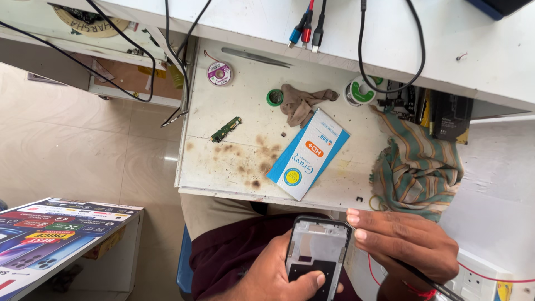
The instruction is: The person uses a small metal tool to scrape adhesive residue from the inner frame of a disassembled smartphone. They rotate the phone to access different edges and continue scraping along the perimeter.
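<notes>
My left hand grips an opened phone body from below, thumb lying across its dark lower half; the pale inner frame faces up. My right hand rests against the phone's right edge, fingers together, with a thin dark tool running back under the palm. Both hands hover over my lap, just in front of the stained white worktop.
On the worktop lie a blue-and-white flat box, a small green circuit board, a brown rag, tweezers, solder spools, and a striped cloth. Cables hang from the upper shelf. A printed poster sits at left.
</notes>
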